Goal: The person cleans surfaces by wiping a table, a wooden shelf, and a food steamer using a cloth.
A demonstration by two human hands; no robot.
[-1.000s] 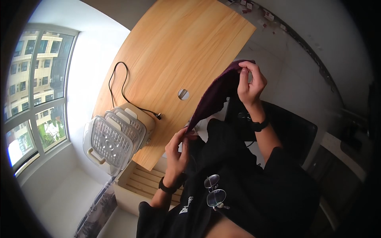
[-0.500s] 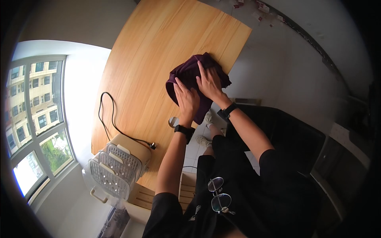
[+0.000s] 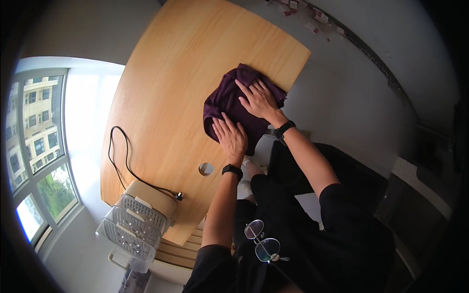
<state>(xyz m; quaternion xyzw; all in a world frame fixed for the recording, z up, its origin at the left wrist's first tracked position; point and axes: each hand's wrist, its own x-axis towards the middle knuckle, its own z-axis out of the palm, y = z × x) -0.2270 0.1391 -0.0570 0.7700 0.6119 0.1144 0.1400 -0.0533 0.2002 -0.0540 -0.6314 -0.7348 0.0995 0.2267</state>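
Observation:
A dark purple cloth (image 3: 229, 93), perhaps a garment, lies rumpled near the edge of the wooden table (image 3: 181, 73), and part of it hangs over that edge. My left hand (image 3: 231, 140) rests flat on its lower left part, fingers stretched out. Higher up and to the right, my right hand (image 3: 260, 101) lies spread on the cloth, thumb apart from the fingers. Neither hand grips the fabric. What kind of garment it is, I cannot tell.
A beige appliance with clear, slotted trays (image 3: 139, 219) stands at the table's lower left corner. Its black cord and plug (image 3: 179, 196) lie on the tabletop near a round hole (image 3: 206, 169). A black chair (image 3: 317, 166) is at the right. Glasses (image 3: 264, 241) hang from my shirt.
The cloth is spread wider and flatter under my hands. My left hand has moved lower and my right hand slightly down and right; the view has shifted a little.

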